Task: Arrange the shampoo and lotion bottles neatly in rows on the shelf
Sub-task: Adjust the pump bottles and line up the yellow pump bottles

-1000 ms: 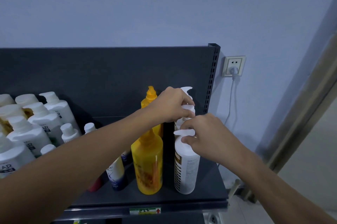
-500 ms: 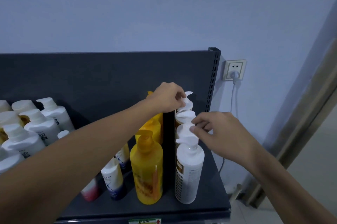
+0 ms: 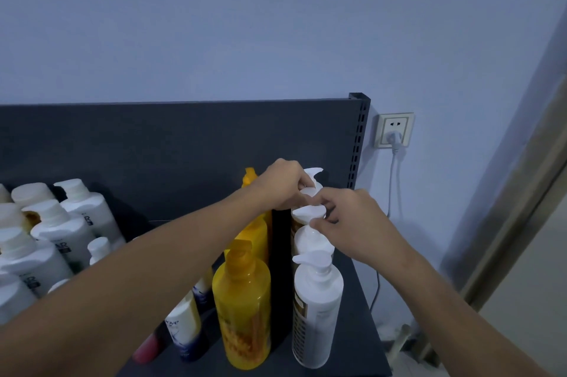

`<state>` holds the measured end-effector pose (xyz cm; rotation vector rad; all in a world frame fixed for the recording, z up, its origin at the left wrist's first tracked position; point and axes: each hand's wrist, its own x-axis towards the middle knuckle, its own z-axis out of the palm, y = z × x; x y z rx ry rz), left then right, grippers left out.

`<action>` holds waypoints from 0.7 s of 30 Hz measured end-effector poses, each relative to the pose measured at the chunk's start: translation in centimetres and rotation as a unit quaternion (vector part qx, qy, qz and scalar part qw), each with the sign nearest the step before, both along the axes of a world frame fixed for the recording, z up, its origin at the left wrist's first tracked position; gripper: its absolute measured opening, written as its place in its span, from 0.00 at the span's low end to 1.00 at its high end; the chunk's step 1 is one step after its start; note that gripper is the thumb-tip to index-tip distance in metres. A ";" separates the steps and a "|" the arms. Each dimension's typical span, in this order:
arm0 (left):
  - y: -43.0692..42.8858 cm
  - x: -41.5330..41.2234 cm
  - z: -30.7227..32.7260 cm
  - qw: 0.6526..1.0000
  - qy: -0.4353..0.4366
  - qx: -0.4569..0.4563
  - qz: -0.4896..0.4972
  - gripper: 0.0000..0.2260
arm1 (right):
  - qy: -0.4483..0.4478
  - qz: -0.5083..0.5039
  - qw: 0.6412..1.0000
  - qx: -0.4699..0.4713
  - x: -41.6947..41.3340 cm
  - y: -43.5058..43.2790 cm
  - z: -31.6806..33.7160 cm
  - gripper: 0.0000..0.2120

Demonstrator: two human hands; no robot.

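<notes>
Head: left hand (image 3: 283,184) pinching 2nd-from-back pump head (image 3: 308,192) in white pump-bottle row (image 3: 317,309), right end of shelf (image 3: 352,346). Right hand (image 3: 359,223) pinching 3rd pump head (image 3: 308,212). Suggest turning both nozzles to 1 direction, gently, not tipping yellow bottles (image 3: 242,300).
</notes>
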<state>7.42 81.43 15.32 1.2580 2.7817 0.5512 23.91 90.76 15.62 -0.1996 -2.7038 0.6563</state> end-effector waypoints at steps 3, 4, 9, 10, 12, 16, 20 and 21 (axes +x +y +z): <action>0.1 0.2 -0.1 1.000 0.011 0.002 0.005 0.11 | 0.004 -0.007 1.000 0.007 -0.3 0.1 -0.2 0.10; 0.2 0.3 -0.1 1.000 0.016 0.004 0.007 0.11 | 0.006 -0.008 1.000 0.009 -0.4 0.0 -0.2 0.09; 0.7 0.1 -0.5 0.999 0.028 -0.010 0.026 0.11 | 0.010 -0.014 1.000 0.019 -0.6 0.1 -0.4 0.09; 0.7 0.1 -0.4 0.999 0.024 -0.008 0.030 0.12 | 0.009 -0.013 1.000 0.020 -0.7 0.1 -0.4 0.09; 0.8 0.0 -0.4 0.999 0.019 -0.001 0.034 0.12 | 0.006 -0.011 1.000 0.022 -0.7 0.1 -0.4 0.09; 1.1 -0.1 -0.3 0.999 0.022 -0.002 0.039 0.12 | 0.001 -0.011 1.000 0.022 -0.7 0.2 -0.3 0.11; 0.4 -0.7 0.3 1.000 -0.014 0.013 0.012 0.12 | 0.000 -0.010 1.000 -0.001 -0.3 0.4 -0.2 0.11; 0.2 -0.9 0.7 0.999 -0.023 0.036 0.016 0.15 | 0.001 -0.009 1.000 -0.005 -0.3 0.4 -0.2 0.10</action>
